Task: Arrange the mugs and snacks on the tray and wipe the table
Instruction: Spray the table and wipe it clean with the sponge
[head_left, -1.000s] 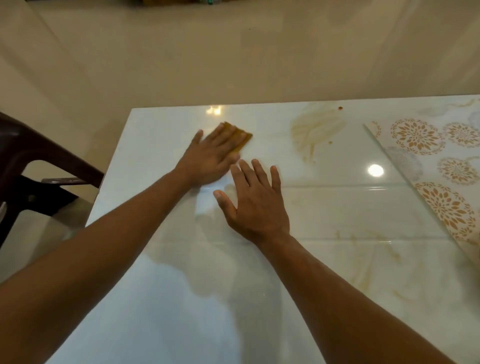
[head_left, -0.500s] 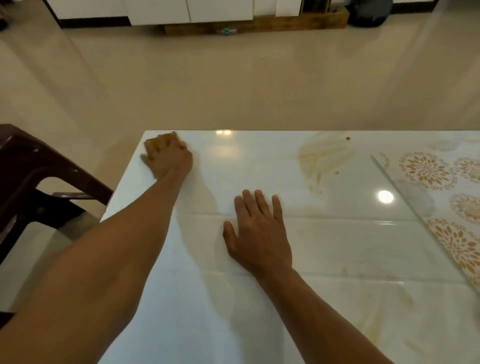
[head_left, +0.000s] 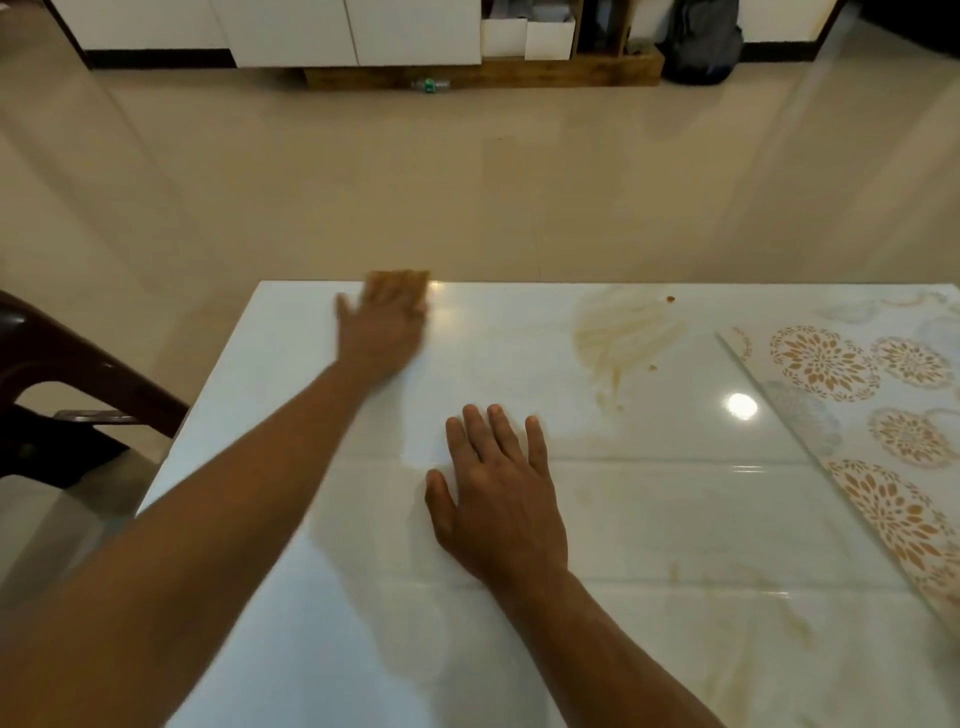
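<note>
My left hand (head_left: 382, 327) presses a yellow-brown cloth (head_left: 402, 278) flat on the glossy white table (head_left: 519, 649), right at its far edge. The hand is blurred and covers most of the cloth. Palm down, fingers spread, my right hand (head_left: 498, 493) rests on the middle of the table and holds nothing. A pale brown smear (head_left: 623, 332) with a few small crumbs (head_left: 670, 299) lies on the table at the far right of my hands. No mugs, snacks or tray are in view.
A floral patterned mat (head_left: 883, 415) lies at the table's right side. A dark brown chair (head_left: 57, 384) stands off the table's left edge. Beyond the table is open tiled floor, with white cabinets (head_left: 311, 31), a small bottle (head_left: 430, 84) and a dark backpack (head_left: 704, 41) at the far wall.
My left hand slid the cloth from the table's middle to the far left corner, then back right along the far edge. My right hand stayed put. The view tilted up.
</note>
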